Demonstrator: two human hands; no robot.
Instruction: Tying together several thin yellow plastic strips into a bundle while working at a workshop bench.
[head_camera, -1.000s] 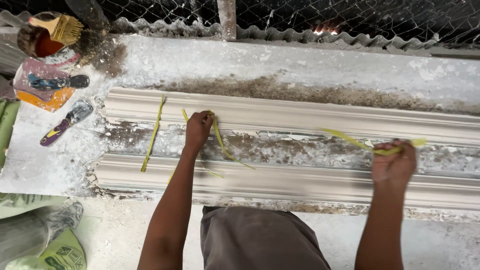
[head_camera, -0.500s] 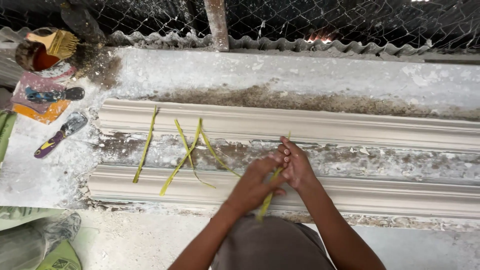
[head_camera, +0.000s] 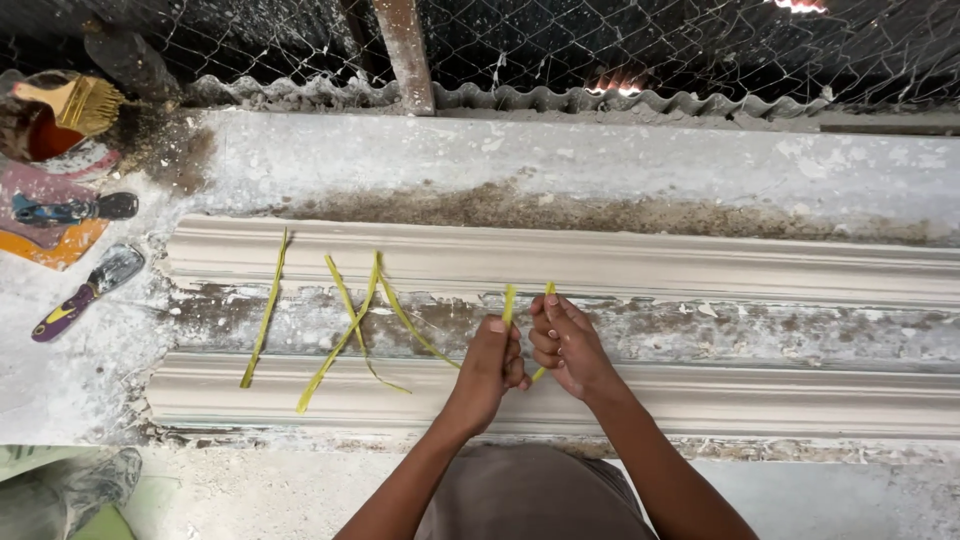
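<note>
Both hands are meeting over the gap between the two long plaster mouldings. The left hand (head_camera: 492, 358) is pinching one end of a yellow-green strip (head_camera: 508, 302), fingers closed narrowly round it; the right hand (head_camera: 565, 345) is closed on a second end (head_camera: 548, 290), with a further piece showing below its fingers. Whether these are one strip being split or two separate strips cannot be told.

The held strip is running roughly from 12 to 6 o'clock, crossing the mouldings' 9-to-3 axis, and it is lying directly between the hands, neither one nearer.

The loose strips (head_camera: 345, 325) are lying at 9 o'clock from the left hand, well apart, bridging the far moulding (head_camera: 700, 265) and the near moulding (head_camera: 800, 400).

Against half a second ago, the hands are sitting higher, over the gap rather than over the near moulding, and the strip ends are now standing up clear of the fingers. The loose strips are unchanged.
</note>
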